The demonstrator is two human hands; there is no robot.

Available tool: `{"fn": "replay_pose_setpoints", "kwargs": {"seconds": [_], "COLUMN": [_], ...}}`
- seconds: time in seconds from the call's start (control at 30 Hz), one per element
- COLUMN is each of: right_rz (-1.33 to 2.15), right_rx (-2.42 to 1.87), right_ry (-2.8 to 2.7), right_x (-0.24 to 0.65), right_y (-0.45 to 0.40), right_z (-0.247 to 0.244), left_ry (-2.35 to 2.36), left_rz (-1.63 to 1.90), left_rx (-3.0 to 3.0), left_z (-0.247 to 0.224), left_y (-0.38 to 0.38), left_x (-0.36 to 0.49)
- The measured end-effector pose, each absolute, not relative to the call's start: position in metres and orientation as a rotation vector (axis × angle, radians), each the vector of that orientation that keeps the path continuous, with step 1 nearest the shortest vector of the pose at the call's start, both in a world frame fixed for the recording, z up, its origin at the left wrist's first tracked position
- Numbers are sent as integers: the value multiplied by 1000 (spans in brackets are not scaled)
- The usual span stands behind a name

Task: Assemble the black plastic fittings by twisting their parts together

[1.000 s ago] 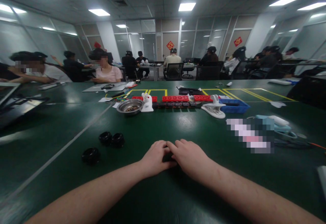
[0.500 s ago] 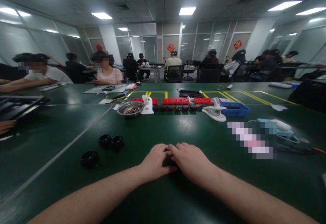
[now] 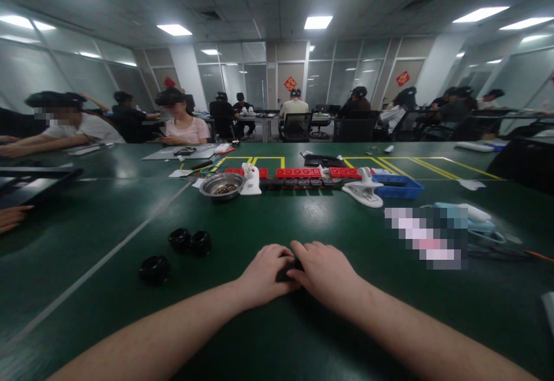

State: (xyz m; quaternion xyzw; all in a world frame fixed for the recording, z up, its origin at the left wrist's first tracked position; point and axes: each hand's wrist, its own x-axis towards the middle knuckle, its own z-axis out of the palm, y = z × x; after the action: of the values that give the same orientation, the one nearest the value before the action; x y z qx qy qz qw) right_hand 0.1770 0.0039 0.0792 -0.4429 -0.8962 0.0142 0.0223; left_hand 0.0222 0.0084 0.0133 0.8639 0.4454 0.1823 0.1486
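Close in front of me, over the green table [image 3: 242, 335], my left hand [image 3: 263, 278] and my right hand [image 3: 328, 270] meet at the fingertips. Both are curled around a small dark part [image 3: 285, 272], of which only a bit shows between the thumbs and fingers. Its exact kind is hidden. To the left of my hands lie glossy black round pieces, hollow in the middle: a pair side by side, one [image 3: 179, 240] and another [image 3: 200, 243], and a single one [image 3: 154, 269] nearer to me.
Farther back stand a metal bowl [image 3: 221, 186] of small parts, a white stand [image 3: 250, 180], red blocks [image 3: 298, 172], a white clamp [image 3: 364, 190] and a blue tray [image 3: 398, 187]. A light-blue tool [image 3: 463, 217] with cables lies right. Other people sit around; a co-worker's hand [image 3: 15, 217] shows left.
My right-hand fingers have shifted slightly up and right, opening a small gap from the left fingertips. My left hand stays nearly still. The black round pieces have not moved on the table.
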Motion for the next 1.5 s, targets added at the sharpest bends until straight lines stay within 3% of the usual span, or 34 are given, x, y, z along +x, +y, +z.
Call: {"fn": "replay_pose_setpoints", "kwargs": {"seconds": [0.27,0.6,0.83,1.03,1.33,1.5], "right_rz": [154,132,236,150,208,188], "right_rx": [-1051,-1324,-997,-1328,-1075,-1273], "right_ry": [-2896,-2743,-2847,-2738,-2849,-2711], "right_x": [186,179,185,179,185,180], "right_y": [3,4,0,4,3,0], "right_z": [77,74,76,77,74,78], "left_ry": [1319,1290,1322,1272,1310,1286], "left_rz": [552,517,555,514,517,519], "left_rx": [2452,2474,2447,2494,2462,2504], "left_z": [12,18,14,16,15,15], "left_y": [9,7,8,9,7,8], "left_x": [21,23,21,22,22,22]}}
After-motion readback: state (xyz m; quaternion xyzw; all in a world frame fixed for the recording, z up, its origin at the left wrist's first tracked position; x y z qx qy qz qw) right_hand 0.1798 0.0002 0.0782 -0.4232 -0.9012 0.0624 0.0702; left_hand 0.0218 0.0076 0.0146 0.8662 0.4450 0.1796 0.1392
